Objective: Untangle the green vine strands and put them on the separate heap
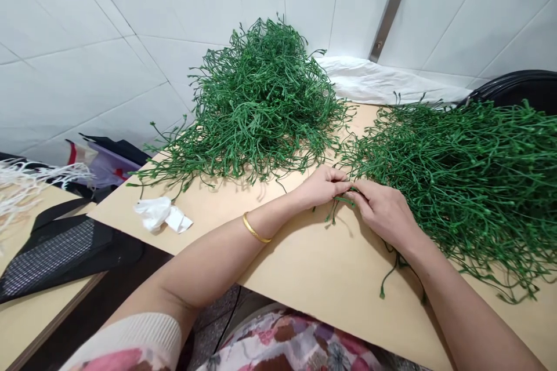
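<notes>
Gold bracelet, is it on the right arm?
No, the gold bracelet circles the left arm, and the visible part of the right arm is bare.

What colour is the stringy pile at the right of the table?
The stringy pile is green, best seen in the head view.

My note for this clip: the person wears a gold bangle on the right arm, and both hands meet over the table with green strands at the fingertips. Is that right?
One slip: the head view shows the gold bangle on the left arm, not the right. The left hand and right hand do meet over the table, pinching green strands.
</notes>
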Demonstrator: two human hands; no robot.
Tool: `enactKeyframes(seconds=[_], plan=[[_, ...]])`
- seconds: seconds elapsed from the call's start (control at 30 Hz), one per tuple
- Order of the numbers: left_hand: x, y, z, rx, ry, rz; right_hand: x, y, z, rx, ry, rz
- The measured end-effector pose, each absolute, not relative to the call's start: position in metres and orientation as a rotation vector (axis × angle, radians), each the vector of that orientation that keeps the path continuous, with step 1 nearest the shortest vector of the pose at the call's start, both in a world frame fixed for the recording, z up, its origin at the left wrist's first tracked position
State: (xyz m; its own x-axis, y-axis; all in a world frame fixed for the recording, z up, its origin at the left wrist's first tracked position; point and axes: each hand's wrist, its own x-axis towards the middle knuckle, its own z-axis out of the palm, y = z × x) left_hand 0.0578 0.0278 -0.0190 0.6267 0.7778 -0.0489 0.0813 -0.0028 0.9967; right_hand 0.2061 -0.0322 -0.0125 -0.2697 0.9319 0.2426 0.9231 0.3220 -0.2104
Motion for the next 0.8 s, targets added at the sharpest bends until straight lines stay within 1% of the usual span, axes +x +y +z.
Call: enactKeyframes(seconds=[0.1,0.23,0.3,0.43,0.5,0.57,0.7,0.77,0.8], plan=[[0.054,0.030,-0.016,1.602,0.725,0.578,0.210,-0.029,-0.011,-1.592,-2.276,0.211],[0.052,0.033,-0.016,1.436,0.673,0.558,0.212,-0.025,-0.012,-1.487,-2.234,0.438],[0.052,0.035,-0.019,1.318,0.650,0.566,0.212,-0.025,-0.014,-1.478,-2.235,0.445],[0.054,0.036,-0.023,1.151,0.626,0.590,0.210,-0.025,-0.017,-1.496,-2.238,0.301],[0.056,0.034,-0.022,1.092,0.619,0.592,0.208,-0.025,-0.016,-1.490,-2.192,0.283],[0.056,0.033,-0.020,1.045,0.585,0.595,0.206,-0.025,-0.012,-1.443,-2.057,0.432],[0.054,0.036,-0.013,0.910,0.511,0.703,0.204,-0.026,-0.001,-1.241,-1.518,0.942],[0.052,0.040,-0.012,0.852,0.556,0.767,0.207,-0.028,0.004,-1.195,-1.346,0.986],[0.051,0.042,-0.011,0.833,0.595,0.781,0.209,-0.030,0.006,-1.215,-1.331,0.925]])
